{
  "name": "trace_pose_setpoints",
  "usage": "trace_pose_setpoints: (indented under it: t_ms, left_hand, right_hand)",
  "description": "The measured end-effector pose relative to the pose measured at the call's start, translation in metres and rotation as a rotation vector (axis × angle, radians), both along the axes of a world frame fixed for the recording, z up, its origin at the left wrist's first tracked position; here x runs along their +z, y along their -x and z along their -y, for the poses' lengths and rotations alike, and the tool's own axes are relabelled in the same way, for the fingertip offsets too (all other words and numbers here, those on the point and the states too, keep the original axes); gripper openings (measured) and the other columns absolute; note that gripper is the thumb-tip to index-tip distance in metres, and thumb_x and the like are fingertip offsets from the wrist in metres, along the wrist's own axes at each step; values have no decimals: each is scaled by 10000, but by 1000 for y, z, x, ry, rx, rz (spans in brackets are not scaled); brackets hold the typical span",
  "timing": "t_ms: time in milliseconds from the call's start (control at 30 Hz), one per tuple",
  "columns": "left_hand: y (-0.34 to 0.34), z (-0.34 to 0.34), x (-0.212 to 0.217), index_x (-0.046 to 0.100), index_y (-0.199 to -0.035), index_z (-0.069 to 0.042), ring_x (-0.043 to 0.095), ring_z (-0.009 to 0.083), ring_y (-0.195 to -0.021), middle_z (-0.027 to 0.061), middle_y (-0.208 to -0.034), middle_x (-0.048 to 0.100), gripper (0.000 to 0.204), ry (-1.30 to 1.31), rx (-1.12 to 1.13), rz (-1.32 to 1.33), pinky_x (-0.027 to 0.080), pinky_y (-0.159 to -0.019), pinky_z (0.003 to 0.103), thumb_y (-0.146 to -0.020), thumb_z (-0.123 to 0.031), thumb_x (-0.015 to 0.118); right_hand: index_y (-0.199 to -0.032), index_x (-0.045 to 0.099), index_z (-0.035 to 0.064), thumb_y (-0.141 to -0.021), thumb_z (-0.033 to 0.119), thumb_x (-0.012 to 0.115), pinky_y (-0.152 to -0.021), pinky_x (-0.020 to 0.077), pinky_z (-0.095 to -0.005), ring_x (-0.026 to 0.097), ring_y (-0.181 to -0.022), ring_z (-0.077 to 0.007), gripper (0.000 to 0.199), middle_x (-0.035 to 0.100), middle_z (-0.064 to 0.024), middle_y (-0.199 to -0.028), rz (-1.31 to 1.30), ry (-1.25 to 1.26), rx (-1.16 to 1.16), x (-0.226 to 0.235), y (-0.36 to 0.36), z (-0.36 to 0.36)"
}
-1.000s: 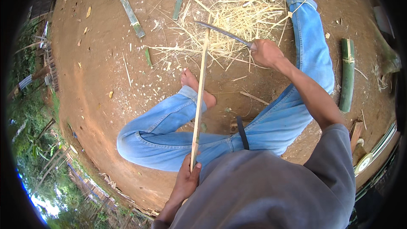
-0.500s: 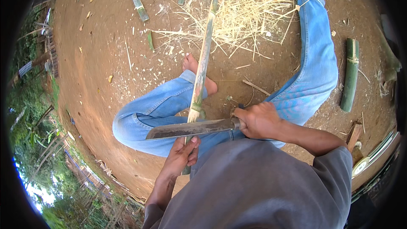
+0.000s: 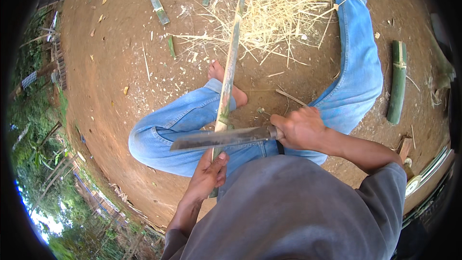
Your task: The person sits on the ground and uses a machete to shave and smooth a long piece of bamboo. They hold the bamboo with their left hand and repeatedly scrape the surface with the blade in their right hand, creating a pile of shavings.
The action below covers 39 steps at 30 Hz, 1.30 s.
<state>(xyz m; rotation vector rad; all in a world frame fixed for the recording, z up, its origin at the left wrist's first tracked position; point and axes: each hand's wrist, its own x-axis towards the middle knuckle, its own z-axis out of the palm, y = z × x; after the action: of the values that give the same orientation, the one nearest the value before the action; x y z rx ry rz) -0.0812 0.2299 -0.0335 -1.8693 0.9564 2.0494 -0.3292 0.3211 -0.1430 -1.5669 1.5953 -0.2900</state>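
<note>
Bare reddish earth ground, strewn with pale bamboo shavings beyond the hands. The left hand is closed around the near end of a long bamboo strip, likely steadying it as it slants away over the knee. The right hand grips the machete handle, blade lying crosswise on the strip just ahead of the left hand. Half a second ago it sat much the same; a second ago it was far up the strip.

Right hand lays a machete across the bamboo strip the left hand holds.
</note>
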Motion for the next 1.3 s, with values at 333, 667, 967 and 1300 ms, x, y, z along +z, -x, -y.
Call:
trace_pose_setpoints:
  t_ms: [333,667,967,1300]
  left_hand:
    - [3,5,3,334,-1468,-96,330,40,-527,-14,-851,442,470,21,-90,6,317,-458,209,-1040,-239,467]
    - [0,4,-1,316,-1485,-116,336,39,-531,-26,-845,437,477,10,-111,18,327,-468,208,-1043,-225,458]
    - [6,7,5,313,-1487,-116,324,29,-532,-43,-811,416,492,-15,-76,57,303,-468,202,-1042,-257,467]
    - [2,4,5,307,-1484,-108,320,24,-529,-44,-806,425,521,-26,-45,23,281,-459,198,-1028,-266,502]
  right_hand:
    - [-819,647,48,-777,130,579,-570,516,-523,621,-532,-400,114,610,-219,-598,-31,62,3,-15,17,13]
    - [-848,659,58,-762,142,602,-623,529,-511,648,-617,-397,133,645,-207,-667,-23,-115,-126,-82,54,45]
    - [-937,665,41,-800,139,580,-575,545,-499,656,-582,-347,188,646,-201,-649,-54,-99,-27,-88,68,72]
    - [-1006,660,19,-912,213,532,-724,564,-488,678,-695,-355,250,677,-225,-777,-143,-246,-258,-145,128,129]
